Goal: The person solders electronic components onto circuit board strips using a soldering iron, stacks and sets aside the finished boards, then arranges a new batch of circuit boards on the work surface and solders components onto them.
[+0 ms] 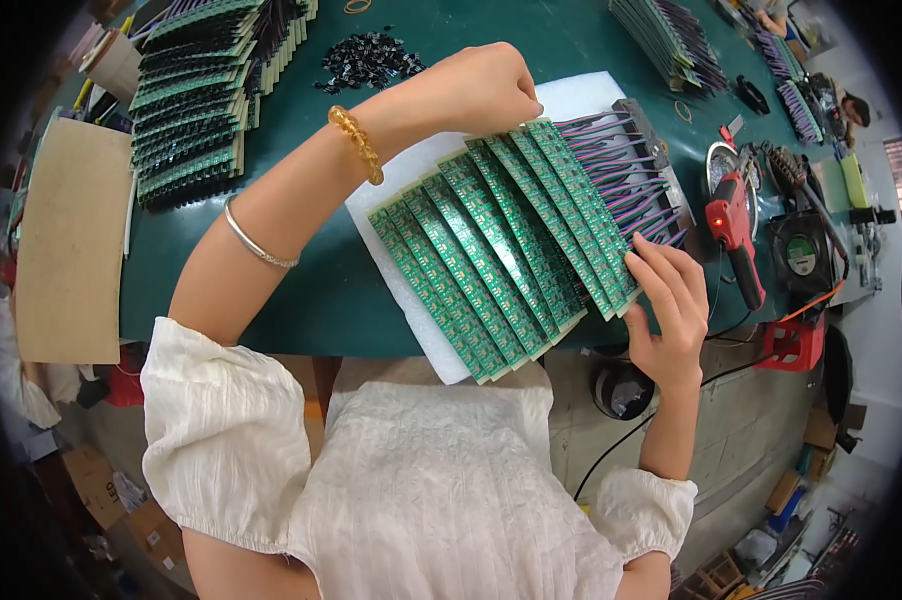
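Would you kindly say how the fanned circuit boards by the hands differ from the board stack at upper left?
The fanned circuit boards lie on a white foam pad; no such pad shows under the board stack. The fanned circuit boards show mostly green faces; the board stack shows rows of black parts. The right hand touches the fanned circuit boards; neither hand touches the board stack. Both have green, overlapping strips.

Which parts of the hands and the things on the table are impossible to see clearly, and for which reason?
In the head view:
Most fingertips of the left hand: the curled fist hides them.
The middle of the white foam sheet: the circuit boards cover it.
Single pieces in the black pile: too small to tell their shape.
The far end of the upper-left board stack: cut off by the top edge.
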Available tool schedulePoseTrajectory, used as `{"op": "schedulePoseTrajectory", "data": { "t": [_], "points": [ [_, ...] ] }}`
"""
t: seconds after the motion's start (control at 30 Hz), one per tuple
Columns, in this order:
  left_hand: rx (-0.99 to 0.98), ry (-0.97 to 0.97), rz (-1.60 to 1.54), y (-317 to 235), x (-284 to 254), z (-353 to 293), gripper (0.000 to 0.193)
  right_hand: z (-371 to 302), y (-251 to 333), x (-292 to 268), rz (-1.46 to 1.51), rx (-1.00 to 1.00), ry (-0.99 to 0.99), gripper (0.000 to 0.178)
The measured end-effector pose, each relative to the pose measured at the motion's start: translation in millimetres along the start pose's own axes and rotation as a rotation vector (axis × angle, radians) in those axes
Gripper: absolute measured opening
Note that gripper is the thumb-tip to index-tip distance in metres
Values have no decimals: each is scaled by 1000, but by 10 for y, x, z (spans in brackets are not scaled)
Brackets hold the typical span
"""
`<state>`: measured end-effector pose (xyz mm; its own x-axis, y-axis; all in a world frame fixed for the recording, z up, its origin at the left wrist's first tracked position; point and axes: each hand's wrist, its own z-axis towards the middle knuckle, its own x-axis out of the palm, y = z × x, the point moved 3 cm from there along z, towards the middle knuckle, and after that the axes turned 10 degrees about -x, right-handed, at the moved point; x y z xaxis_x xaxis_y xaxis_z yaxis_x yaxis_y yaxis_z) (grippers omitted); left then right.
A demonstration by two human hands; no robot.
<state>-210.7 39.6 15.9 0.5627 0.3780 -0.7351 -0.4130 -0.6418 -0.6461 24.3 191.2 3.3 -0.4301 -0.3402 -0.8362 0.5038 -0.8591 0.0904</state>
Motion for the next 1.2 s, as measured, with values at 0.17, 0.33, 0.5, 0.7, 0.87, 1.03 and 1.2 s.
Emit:
{"op": "schedulePoseTrajectory", "data": {
  "t": [0.17, 0.33, 0.5, 0.7, 0.87, 1.03, 1.2],
  "points": [
    [-44, 59, -122, -31, -52, -18, 27, -16, -2, -6, 8, 11, -33, 38],
    [-50, 49, -277, -14, -98, -32, 32, -20, 35, 6, -91, -10, -65, 36],
    [107, 35, -457, 166, 53, 25, 34, -8, 39, 56, -157, -60, -34, 35],
    [110, 66, -383, 303, 122, 19, 34, 5, 89, 76, -146, -71, 58, 39],
    [-13, -53, -122, 186, -25, -83, 38, 19, 83, 85, -131, -60, 71, 41],
    [-29, 67, -20, 141, -64, -108, 36, 3, 87, 93, -123, -54, 69, 43],
    [-34, 81, -167, 173, -69, -139, 34, -15, 57, 89, -107, -49, 22, 43]
  ]
}}
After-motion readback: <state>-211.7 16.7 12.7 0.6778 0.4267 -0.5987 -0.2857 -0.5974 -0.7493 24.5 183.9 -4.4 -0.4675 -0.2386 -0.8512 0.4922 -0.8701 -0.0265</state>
